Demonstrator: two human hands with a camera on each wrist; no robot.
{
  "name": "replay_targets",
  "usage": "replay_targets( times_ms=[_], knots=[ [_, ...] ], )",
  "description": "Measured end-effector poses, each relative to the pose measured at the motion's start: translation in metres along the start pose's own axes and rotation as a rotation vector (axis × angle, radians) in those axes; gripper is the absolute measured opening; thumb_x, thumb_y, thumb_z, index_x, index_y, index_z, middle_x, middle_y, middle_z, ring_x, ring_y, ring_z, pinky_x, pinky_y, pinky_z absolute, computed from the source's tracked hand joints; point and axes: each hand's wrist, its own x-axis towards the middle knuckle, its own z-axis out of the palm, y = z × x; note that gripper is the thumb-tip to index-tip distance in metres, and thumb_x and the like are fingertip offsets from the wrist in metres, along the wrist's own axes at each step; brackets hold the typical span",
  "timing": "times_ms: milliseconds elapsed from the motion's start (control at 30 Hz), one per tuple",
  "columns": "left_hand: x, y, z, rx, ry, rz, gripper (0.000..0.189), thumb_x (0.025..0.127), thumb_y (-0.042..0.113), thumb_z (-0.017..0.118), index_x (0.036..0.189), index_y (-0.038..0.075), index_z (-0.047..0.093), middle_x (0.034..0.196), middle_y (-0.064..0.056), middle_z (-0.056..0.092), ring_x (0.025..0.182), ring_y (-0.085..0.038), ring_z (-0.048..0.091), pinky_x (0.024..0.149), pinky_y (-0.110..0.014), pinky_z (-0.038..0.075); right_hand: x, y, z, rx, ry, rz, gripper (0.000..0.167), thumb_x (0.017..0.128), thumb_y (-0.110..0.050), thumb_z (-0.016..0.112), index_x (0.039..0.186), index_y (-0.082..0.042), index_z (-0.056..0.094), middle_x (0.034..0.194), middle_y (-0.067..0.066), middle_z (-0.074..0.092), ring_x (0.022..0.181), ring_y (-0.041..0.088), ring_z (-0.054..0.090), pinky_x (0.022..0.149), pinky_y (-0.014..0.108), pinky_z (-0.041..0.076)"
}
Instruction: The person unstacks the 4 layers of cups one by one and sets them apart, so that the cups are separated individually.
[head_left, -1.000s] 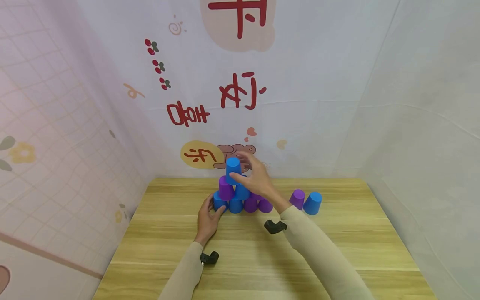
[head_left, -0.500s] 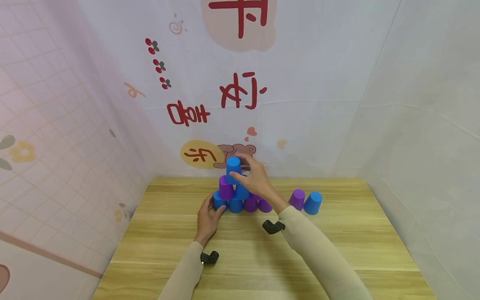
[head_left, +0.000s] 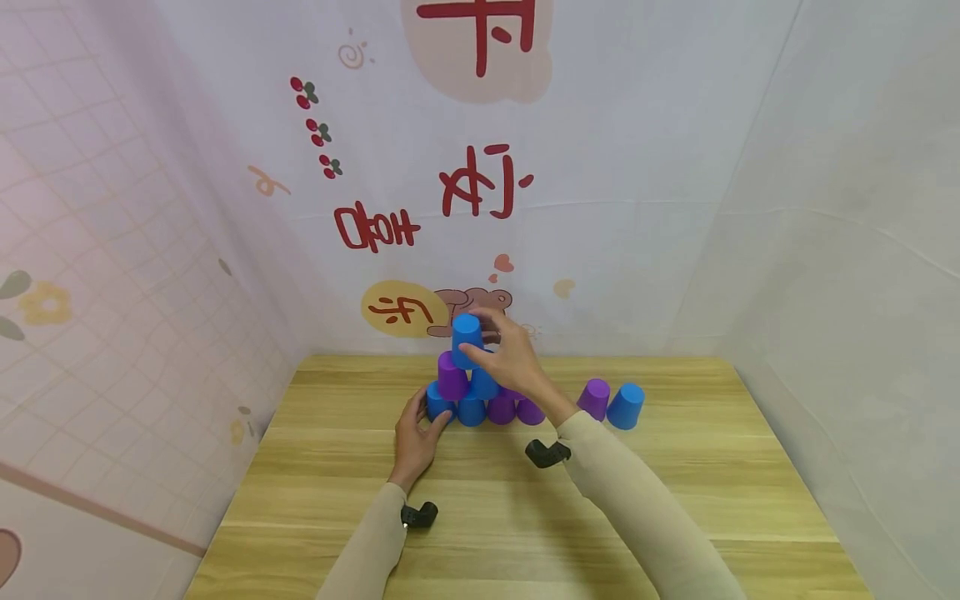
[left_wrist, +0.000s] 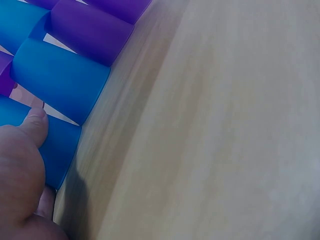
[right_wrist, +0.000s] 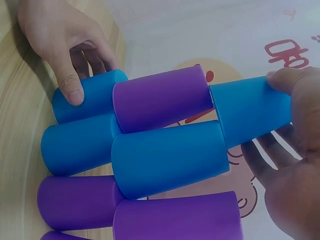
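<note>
Upside-down cups form a stepped stack. My right hand [head_left: 516, 360] holds a blue cup [head_left: 467, 333] at the top, thumb on its near side and fingers behind. In the right wrist view its rim meets the ends of a purple cup [right_wrist: 160, 97] and a blue cup [right_wrist: 170, 157] in the second row. A second purple cup [right_wrist: 177, 220] continues that row, mostly hidden by my right hand in the head view. My left hand [head_left: 415, 442] grips the leftmost bottom blue cup [head_left: 438, 403]. Beside it stand another blue cup [head_left: 472, 411] and two purple cups [head_left: 502, 408].
To the right of the stack, a purple cup [head_left: 596, 398] and a blue cup [head_left: 626, 407] stand upside down on the wooden table [head_left: 480, 533]. A white printed cloth [head_left: 630, 250] hangs behind the table, with more cloth along both sides.
The right hand's fingers have drawn in slightly around the top cup, and its wrist has shifted a little left. The left hand and the other cups stay in place.
</note>
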Motion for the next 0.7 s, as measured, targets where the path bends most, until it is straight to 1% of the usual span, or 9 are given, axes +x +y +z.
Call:
replay_targets(
  times_ms=[233,333,467,533,700],
  knots=[
    [0.001,-0.005,0.002,0.008,0.016,0.021,0.069,0.104,0.009,0.083,0.166,0.004,0.051,0.163,-0.025,0.061,0.150,-0.045,0.064,0.127,-0.058,0.055,0.000,-0.002,-0.003,0.023,0.032,-0.050,0.061,0.101,-0.014,0.087,0.155,-0.006,0.061,0.141,0.021,0.077,0.127,0.040,0.078,0.108,0.057,0.069],
    [0.001,-0.006,0.002,0.016,0.017,0.020,0.069,0.105,0.010,0.082,0.166,0.004,0.051,0.163,-0.025,0.061,0.150,-0.045,0.064,0.127,-0.058,0.054,0.001,-0.006,-0.005,0.032,0.040,-0.066,0.060,0.100,-0.013,0.087,0.154,-0.004,0.061,0.140,0.021,0.077,0.127,0.040,0.078,0.107,0.056,0.069],
    [0.001,-0.003,0.001,0.000,0.007,0.007,0.070,0.105,0.010,0.082,0.167,0.004,0.050,0.164,-0.025,0.060,0.152,-0.045,0.063,0.129,-0.057,0.053,0.001,-0.012,-0.008,0.029,0.044,-0.066,0.060,0.100,-0.013,0.088,0.153,-0.004,0.062,0.140,0.020,0.077,0.126,0.038,0.079,0.107,0.053,0.070],
    [0.001,-0.002,0.001,-0.004,0.007,0.011,0.069,0.105,0.009,0.081,0.166,0.003,0.050,0.164,-0.026,0.060,0.151,-0.046,0.063,0.128,-0.059,0.053,0.001,-0.014,-0.010,0.030,0.045,-0.065,0.061,0.100,-0.013,0.088,0.153,-0.003,0.062,0.141,0.020,0.077,0.127,0.039,0.079,0.107,0.054,0.070],
    [0.000,-0.002,0.001,0.001,0.014,0.025,0.069,0.105,0.010,0.082,0.165,0.003,0.051,0.163,-0.026,0.061,0.150,-0.046,0.064,0.127,-0.059,0.054,0.000,-0.018,-0.013,0.039,0.050,-0.072,0.062,0.100,-0.012,0.087,0.154,0.001,0.060,0.141,0.022,0.076,0.127,0.041,0.078,0.108,0.057,0.069]
  ],
)
